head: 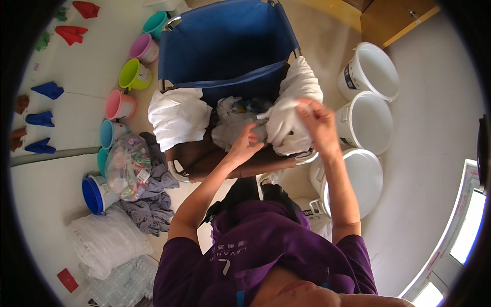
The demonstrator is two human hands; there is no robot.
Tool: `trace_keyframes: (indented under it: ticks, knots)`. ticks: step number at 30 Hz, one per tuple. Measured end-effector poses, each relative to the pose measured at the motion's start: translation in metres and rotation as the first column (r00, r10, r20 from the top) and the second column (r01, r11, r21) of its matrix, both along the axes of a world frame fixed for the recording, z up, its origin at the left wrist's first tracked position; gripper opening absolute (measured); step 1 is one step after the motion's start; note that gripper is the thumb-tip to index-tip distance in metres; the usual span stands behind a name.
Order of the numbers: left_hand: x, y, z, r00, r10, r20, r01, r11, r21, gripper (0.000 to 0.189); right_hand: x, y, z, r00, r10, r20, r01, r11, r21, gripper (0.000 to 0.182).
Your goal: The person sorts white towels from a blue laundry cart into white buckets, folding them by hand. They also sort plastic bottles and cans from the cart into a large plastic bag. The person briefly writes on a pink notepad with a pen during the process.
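Note:
My right hand (317,122) is at a bundle of white towelling (293,111) that hangs over the right side of a cart; motion blur hides whether its fingers grip the cloth. Bent fingers apart, my left hand (246,145) is over the cart's brown fabric compartment (230,161), near crumpled translucent plastic (226,132); nothing shows in its grasp. A plastic bottle (251,105) lies behind the plastic. A folded white cloth (178,117) drapes over the left side. Beyond stands the cart's deep blue fabric bag (226,42).
Several large white buckets (364,122) stand to the right. Along the left wall are several coloured buckets (130,75), a clear bag of mixed items (130,169), grey cloths (147,211) and a plastic-wrapped bundle (111,240). Coloured cloths (48,90) hang on the wall. A wooden door (395,19) is at upper right.

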State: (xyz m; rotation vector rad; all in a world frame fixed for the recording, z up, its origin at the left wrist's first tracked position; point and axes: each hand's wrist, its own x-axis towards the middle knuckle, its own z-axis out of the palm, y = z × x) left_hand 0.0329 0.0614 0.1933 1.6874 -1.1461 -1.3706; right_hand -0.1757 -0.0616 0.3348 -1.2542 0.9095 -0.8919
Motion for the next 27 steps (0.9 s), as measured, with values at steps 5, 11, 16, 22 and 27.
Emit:
trace_keyframes:
  ticks: [5,11,16,22,27]
  knots:
    - [0.019,0.015,-0.031,0.993,0.116,0.001,-0.116,0.993,-0.029,0.068,-0.038,-0.076,0.08,0.904,-0.355,0.238,0.379,0.924,-0.061,0.021]
    - [0.042,0.021,-0.088,0.977,0.21,-0.03,-0.21,0.978,0.004,0.052,-0.153,-0.164,0.044,0.778,-0.573,-0.259,0.455,0.797,-0.397,0.041]
    - [0.062,0.024,-0.115,0.973,0.187,0.136,-0.197,0.979,0.061,0.037,-0.148,-0.143,-0.074,0.461,-0.604,-0.649,-0.068,0.706,-0.705,0.045]
    - [0.083,0.004,-0.188,0.945,-0.077,0.319,-0.011,0.964,0.265,0.031,-0.032,-0.068,-0.124,0.538,-0.334,-0.774,-0.356,0.742,-0.568,0.073]
    - [0.097,-0.025,-0.266,0.908,-0.282,0.31,0.129,0.892,0.433,0.034,-0.004,-0.074,-0.159,0.365,-0.43,-0.825,-0.354,0.756,-0.551,0.095]
